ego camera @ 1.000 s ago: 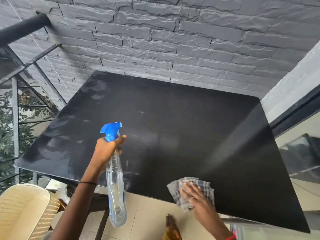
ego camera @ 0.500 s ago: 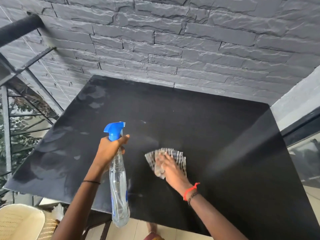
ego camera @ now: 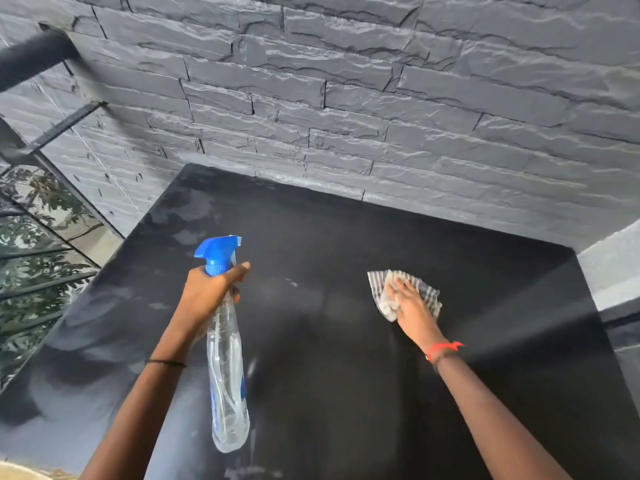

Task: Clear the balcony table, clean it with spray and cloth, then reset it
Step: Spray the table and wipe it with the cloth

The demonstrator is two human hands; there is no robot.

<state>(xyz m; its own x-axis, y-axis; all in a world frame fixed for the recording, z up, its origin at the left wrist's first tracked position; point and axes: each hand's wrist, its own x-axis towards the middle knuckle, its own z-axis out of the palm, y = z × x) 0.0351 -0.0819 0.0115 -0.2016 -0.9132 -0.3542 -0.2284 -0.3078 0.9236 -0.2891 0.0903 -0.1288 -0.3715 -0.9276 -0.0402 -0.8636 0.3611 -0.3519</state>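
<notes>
The black balcony table (ego camera: 346,393) fills the lower part of the head view, with hazy wet smears on its left side. My left hand (ego camera: 211,292) grips the neck of a clear spray bottle (ego camera: 227,382) with a blue trigger head, held above the table's left half. Towards the far right of the tabletop lies a grey checked cloth (ego camera: 429,296). My right hand (ego camera: 408,306) presses flat on it with straight fingers.
A grey stone-brick wall (ego camera: 346,116) runs right behind the table's far edge. A dark metal railing (ego camera: 38,161) with foliage behind it stands at the left. A pale wall and dark window frame (ego camera: 616,306) close the right side.
My right hand has slid the cloth from the near edge across the table to its far right part. The view has moved in over the table. The bottle stays in my left hand.
</notes>
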